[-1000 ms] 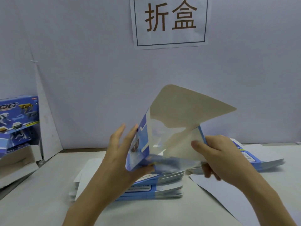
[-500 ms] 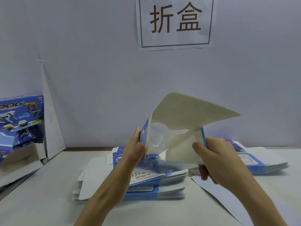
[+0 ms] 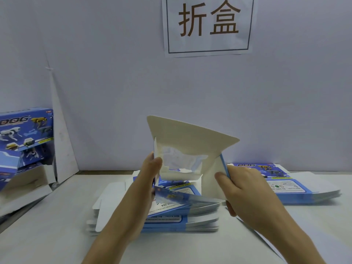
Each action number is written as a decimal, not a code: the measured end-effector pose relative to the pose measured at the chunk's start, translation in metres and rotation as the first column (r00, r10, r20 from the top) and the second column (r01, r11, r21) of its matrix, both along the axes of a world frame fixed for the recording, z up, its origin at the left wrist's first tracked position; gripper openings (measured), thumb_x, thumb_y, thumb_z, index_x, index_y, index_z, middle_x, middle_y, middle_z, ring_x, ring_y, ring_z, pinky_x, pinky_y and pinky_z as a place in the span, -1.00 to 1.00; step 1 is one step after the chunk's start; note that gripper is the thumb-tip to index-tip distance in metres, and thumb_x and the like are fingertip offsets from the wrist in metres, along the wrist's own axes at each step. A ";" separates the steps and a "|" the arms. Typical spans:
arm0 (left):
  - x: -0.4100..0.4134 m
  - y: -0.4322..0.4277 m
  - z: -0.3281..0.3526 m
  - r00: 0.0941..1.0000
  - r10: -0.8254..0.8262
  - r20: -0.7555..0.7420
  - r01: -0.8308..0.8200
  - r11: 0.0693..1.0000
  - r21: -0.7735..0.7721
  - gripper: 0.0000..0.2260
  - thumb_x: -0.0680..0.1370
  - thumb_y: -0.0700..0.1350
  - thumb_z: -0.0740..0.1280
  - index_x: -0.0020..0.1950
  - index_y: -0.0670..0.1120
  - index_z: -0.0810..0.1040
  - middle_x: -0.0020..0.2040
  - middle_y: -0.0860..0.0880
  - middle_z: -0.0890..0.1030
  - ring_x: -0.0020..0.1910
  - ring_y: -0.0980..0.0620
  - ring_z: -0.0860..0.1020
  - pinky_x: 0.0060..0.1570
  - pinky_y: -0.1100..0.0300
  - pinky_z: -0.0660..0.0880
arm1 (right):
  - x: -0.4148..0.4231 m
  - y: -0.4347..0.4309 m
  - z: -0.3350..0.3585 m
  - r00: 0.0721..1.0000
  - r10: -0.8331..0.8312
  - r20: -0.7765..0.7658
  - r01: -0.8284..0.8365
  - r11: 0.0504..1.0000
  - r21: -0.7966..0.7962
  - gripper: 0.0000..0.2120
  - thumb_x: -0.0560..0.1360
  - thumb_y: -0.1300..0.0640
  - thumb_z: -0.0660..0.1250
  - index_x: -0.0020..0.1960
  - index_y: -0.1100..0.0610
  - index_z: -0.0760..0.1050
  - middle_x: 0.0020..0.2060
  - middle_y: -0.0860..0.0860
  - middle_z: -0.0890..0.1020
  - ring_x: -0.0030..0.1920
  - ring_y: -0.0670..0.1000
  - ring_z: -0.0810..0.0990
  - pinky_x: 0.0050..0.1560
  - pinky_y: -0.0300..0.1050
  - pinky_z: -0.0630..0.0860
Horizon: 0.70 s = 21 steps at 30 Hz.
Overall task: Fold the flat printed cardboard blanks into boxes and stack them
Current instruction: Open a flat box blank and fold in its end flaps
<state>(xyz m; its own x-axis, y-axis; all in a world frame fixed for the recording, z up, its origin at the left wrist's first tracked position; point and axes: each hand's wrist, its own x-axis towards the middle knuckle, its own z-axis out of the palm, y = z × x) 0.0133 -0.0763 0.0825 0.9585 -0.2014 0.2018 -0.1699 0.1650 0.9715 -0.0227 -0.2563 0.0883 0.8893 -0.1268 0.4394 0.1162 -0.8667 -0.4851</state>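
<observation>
above the glossy stack of flat blanks (image 3: 171,220) on the desk (image 3: 57,225), a half-opened blank (image 3: 190,138) hangs, pale matte flap raised. left hand (image 3: 152,167) pinches its left edge; right hand (image 3: 245,191) fingers (image 3: 231,211) wrap the right wall, apparently curled behind. second stack (image 3: 285,187) lies well right.

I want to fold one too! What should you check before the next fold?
1. Left hand holds the half-folded box by its left edge: ok.
2. Right hand holds its right edge: ok.
3. Box opened up, inside showing: ok.
4. Top flap sticks up, free to fold: ok.
5. Bottom closed: cannot tell.
6. Box held clear above the stack of flat blanks: ok.
</observation>
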 end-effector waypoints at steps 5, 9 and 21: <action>0.003 0.005 -0.006 0.994 -0.016 0.112 -0.008 0.977 0.215 -0.82 0.32 0.23 0.24 -0.14 0.49 0.51 -0.11 0.31 0.63 -0.12 0.36 0.59 -0.08 0.23 0.47 | 0.001 0.003 -0.004 0.999 -0.007 0.053 0.008 1.000 -0.026 -0.58 0.60 0.10 0.13 -0.43 0.07 0.21 -0.57 -0.03 0.39 -0.33 0.09 0.48 -0.16 0.03 0.42; 0.005 -0.001 -0.013 0.967 0.164 0.197 -0.219 0.928 0.302 -0.88 0.57 -0.02 0.17 -0.07 0.08 0.49 -0.14 -0.15 0.56 -0.24 0.05 0.50 -0.16 0.05 0.50 | 0.000 0.007 -0.004 0.994 -0.006 0.110 0.021 0.990 -0.142 -0.68 0.60 0.10 0.10 -0.33 0.07 0.17 -0.53 -0.02 0.29 -0.45 -0.02 0.29 -0.37 -0.14 0.28; -0.006 -0.008 -0.006 0.672 0.485 0.560 -0.740 0.463 0.488 -0.67 0.63 -0.16 0.06 -0.34 -0.05 0.17 -0.45 0.04 0.29 -0.45 0.08 0.28 -0.39 0.12 0.11 | 0.010 0.009 -0.017 0.972 -0.078 0.220 0.086 0.996 -0.027 -0.64 0.59 0.04 0.08 -0.37 -0.01 0.12 -0.51 -0.04 0.47 -0.41 0.01 0.37 -0.32 -0.08 0.15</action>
<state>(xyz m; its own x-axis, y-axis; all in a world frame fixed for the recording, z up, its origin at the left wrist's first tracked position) 0.0074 -0.0846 0.0762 0.7887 0.2215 0.5735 -0.2585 -0.7269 0.6362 -0.0131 -0.2472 0.0714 0.7584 -0.1755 0.6277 0.1438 -0.8943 -0.4237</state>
